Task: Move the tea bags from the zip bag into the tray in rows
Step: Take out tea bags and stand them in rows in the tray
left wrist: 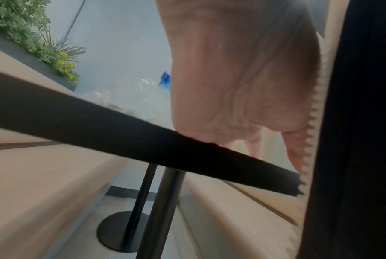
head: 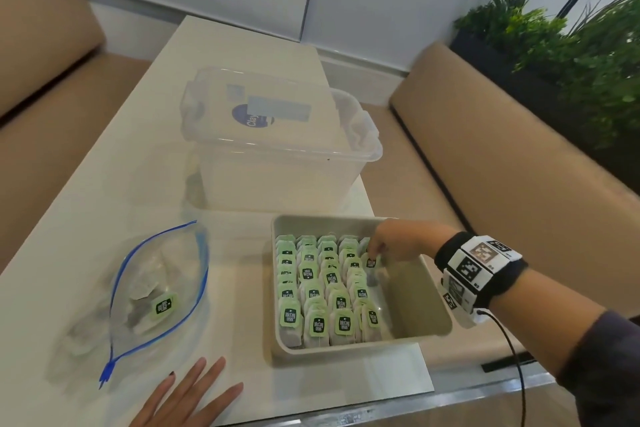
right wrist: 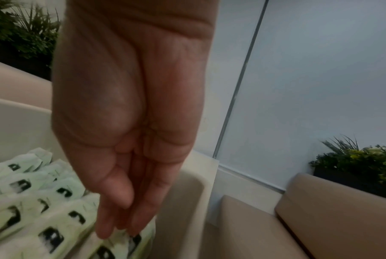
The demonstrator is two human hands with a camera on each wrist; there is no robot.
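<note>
Table (head: pixel 114 184) first: a clear lidded storage box (head: pixel 277 135) sits at twelve o'clock. The beige tray (head: pixel 426 308) sits at four o'clock, rows of tea bags (head: pixel 317 291) filling its left side. Zip bag (head: pixel 156 291) lies open at eight o'clock, a few bags inside. Right hand (head: pixel 398 243) pinches one tea bag (head: pixel 371 262) in the tray's newest row. Left hand (head: pixel 187 395) rests flat at six o'clock, fingers spread.

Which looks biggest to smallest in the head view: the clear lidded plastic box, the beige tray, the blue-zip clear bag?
1. Clear lidded plastic box, though it sits farther away.
2 and 3. Beige tray and blue-zip clear bag look much alike; the bag's crumpled, blurred outline makes it unsure.
</note>
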